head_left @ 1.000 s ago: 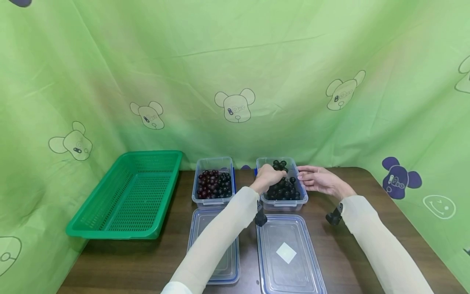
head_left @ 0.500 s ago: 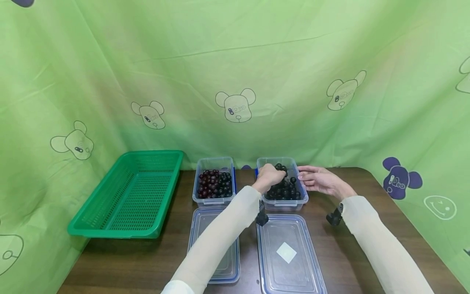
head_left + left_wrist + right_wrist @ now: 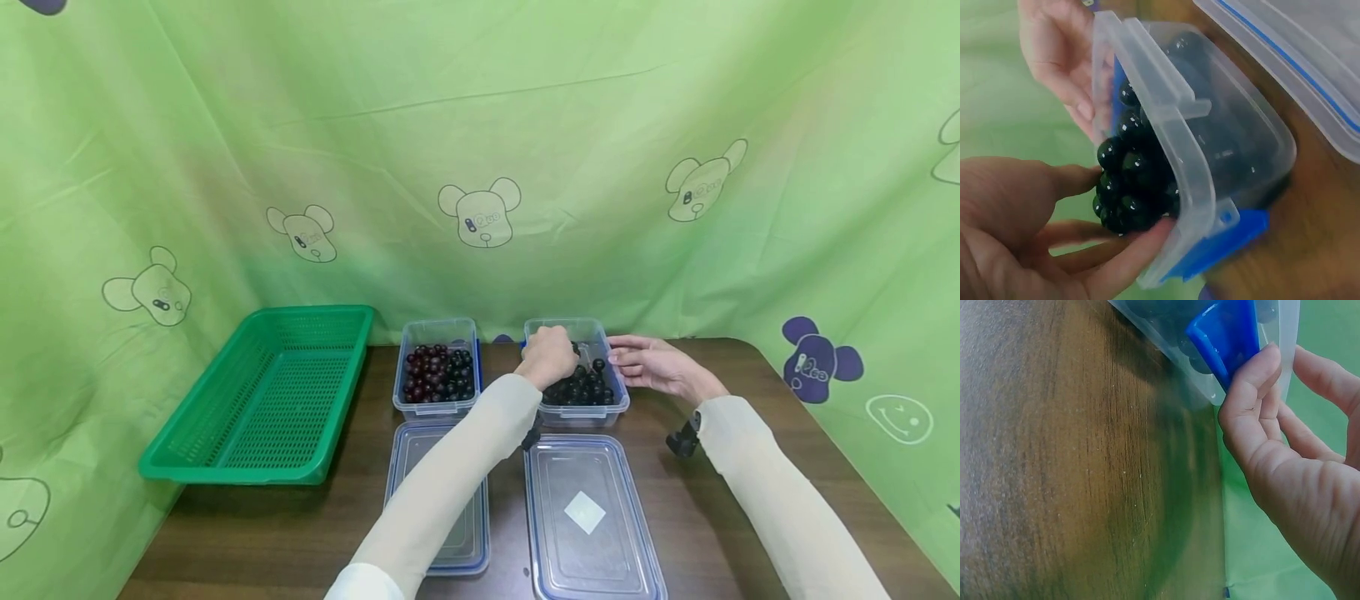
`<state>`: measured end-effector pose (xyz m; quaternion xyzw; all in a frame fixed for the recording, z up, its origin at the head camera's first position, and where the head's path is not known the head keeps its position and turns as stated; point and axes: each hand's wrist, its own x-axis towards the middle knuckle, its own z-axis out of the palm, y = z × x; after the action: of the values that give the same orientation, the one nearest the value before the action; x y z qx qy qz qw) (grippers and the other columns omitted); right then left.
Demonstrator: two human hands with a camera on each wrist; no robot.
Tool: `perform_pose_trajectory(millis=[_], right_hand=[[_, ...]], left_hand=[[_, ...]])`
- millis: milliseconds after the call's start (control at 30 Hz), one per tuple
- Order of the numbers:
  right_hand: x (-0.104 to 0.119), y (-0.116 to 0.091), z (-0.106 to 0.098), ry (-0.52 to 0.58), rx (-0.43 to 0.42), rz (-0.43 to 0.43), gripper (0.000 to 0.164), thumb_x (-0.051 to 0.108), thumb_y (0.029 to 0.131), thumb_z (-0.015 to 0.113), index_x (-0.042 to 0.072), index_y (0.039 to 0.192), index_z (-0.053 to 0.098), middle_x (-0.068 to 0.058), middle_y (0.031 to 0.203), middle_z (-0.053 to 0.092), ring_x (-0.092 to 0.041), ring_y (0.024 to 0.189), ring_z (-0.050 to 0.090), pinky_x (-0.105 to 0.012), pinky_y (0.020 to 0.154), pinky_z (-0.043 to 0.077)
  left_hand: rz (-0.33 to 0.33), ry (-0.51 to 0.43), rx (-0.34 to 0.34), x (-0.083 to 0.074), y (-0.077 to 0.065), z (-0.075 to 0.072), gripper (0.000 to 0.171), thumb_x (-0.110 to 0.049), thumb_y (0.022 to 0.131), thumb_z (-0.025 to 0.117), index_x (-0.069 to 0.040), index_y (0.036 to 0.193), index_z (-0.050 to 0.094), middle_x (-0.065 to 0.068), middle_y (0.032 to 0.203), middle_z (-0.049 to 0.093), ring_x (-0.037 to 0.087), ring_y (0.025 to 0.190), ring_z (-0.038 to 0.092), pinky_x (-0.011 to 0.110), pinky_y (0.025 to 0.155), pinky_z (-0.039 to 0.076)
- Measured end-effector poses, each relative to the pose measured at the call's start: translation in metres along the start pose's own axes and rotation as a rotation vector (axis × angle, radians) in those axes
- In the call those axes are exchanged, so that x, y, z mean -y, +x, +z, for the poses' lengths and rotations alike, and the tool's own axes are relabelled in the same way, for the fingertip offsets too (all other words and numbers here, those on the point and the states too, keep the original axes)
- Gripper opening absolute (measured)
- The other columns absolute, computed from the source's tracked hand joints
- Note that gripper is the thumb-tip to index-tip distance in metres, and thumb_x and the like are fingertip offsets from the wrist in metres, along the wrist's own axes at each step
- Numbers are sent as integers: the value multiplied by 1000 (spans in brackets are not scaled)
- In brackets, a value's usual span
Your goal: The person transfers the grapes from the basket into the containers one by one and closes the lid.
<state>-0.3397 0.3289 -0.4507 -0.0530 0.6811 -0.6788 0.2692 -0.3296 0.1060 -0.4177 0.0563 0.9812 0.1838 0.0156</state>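
My left hand [image 3: 550, 354] reaches into the right-hand clear plastic container [image 3: 577, 412]. In the left wrist view, its thumb and fingers curl round a bunch of dark grapes [image 3: 1132, 178] near the rim. More dark grapes [image 3: 581, 388] lie in the front of this container. My right hand [image 3: 658, 367] stays outside, its fingers touching the right wall. The right wrist view shows fingertips against a blue latch [image 3: 1232, 337], with another digit beside the container's edge.
To the left stands a second container [image 3: 432, 409] of reddish and black grapes. Two blue-edged lids [image 3: 592, 550] lie in front of the containers. A green basket [image 3: 347, 392] sits at the far left. A green curtain [image 3: 600, 125] hangs behind the table [image 3: 720, 517].
My left hand has shifted slightly towards the back of the container and now covers most of the upper grapes in the head view. My right hand has stayed against the wall.
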Motion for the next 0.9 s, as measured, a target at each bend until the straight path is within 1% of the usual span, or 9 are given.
perform_pose_trajectory(millis=[33,133,200,367,533,700,767,833,900], right_hand=[[0,0,0,-2,-3,1,73,3,106,57,-5,165,15,6,99,74,-10,96,73,-27,88,62],[1,-1,0,-5,-14,2,73,4,106,58,-4,165,15,7,96,74,-9,93,72,-27,87,62],[1,-1,0,-4,-19,1,73,4,106,57,-4,165,15,7,95,74,-9,92,72,-27,86,62],[-2,-1,0,49,-2,-16,64,0,106,56,-4,161,25,4,95,77,-9,90,74,-28,85,63],[-2,-2,-2,49,6,-21,66,1,105,57,-4,162,24,2,99,78,-10,92,75,-28,86,63],[-1,-2,-2,6,-9,-15,72,4,106,58,-4,164,17,4,100,77,-10,95,74,-28,87,63],[-1,-1,-2,8,-13,-12,71,3,106,57,-5,164,17,4,99,77,-10,94,75,-28,87,63],[-2,-1,-1,12,-7,-11,70,2,106,56,-5,164,17,4,98,77,-10,92,74,-28,87,63],[-4,-1,-1,18,-4,-9,70,2,106,56,-5,164,17,4,97,77,-9,90,73,-27,86,63]], left_hand=[[-7,50,15,-6,-11,-15,20,-31,97,71,-17,83,74,2,102,79,21,87,74,38,65,61],[14,152,-22,-6,-15,-19,22,-40,99,71,-20,95,78,0,109,80,20,92,76,37,67,62],[32,169,-27,-2,-14,-17,24,-42,99,72,-20,99,79,1,110,80,22,94,77,36,67,62],[19,85,-21,8,-12,-13,30,-44,97,75,-15,91,78,5,100,80,24,88,78,35,58,60],[22,72,-47,14,-10,-9,38,-48,96,76,-16,77,68,4,91,77,20,75,73,33,54,54],[51,31,-45,20,-9,-12,56,-48,101,68,-20,59,44,-5,56,48,12,45,46,28,44,42],[72,-10,-57,23,-9,-17,60,-45,104,64,-21,56,37,-7,50,35,10,41,37,26,41,36],[103,-65,-64,28,-10,-24,59,-37,105,62,-20,56,36,-7,49,31,9,40,31,24,39,31],[125,-114,-66,32,-11,-36,51,-29,105,61,-19,58,44,-7,52,38,8,42,32,23,40,29]])
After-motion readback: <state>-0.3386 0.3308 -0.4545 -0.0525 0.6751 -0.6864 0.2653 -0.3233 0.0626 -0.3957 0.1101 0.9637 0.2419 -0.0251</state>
